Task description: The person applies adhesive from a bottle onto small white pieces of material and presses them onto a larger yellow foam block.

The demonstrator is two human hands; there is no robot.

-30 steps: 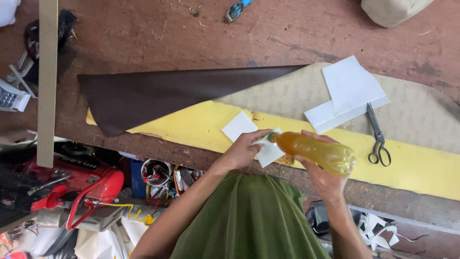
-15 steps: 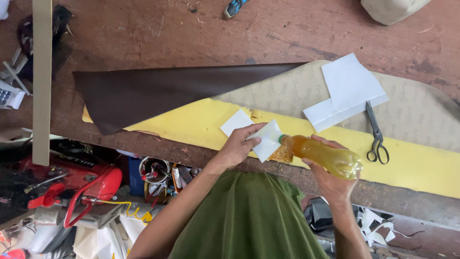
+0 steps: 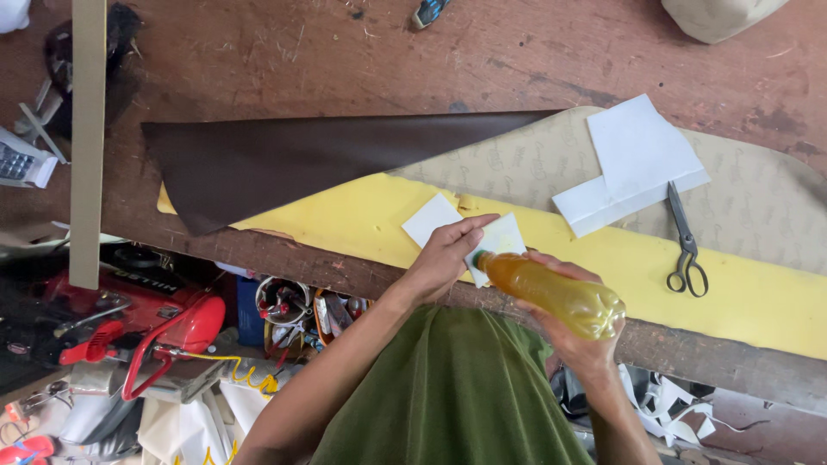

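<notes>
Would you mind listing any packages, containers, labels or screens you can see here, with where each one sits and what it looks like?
Plastic bottle: in the right hand, tilted, nozzle against a small white piece held by the left hand; clear, amber-yellow liquid, no label visible.
Calculator-like device: far left edge; grey keys, pale casing, only partly in view.
Round tin: below the bench edge; open, stuffed with small tools.
No signs in view.
</notes>
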